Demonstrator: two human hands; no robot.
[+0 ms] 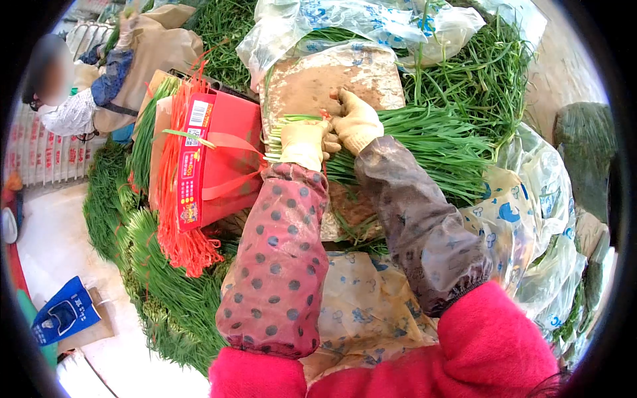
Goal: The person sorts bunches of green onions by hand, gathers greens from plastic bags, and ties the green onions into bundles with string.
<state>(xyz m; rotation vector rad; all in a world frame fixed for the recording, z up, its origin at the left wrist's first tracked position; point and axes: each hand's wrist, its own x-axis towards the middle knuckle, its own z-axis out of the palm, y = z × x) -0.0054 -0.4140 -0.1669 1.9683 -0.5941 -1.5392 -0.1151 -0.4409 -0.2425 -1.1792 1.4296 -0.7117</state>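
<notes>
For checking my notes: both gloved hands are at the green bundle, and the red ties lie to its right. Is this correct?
Not the side: the head view shows the red ties to the left of the green bundle. The rest is right.

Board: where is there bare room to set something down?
The board is bare along its upper part, between the plastic film and the left hand and right hand. The pale surface is bare between the blue packet and piled bundles. Mid-board is crowded by the green bundle; the red box crowds its left.
</notes>
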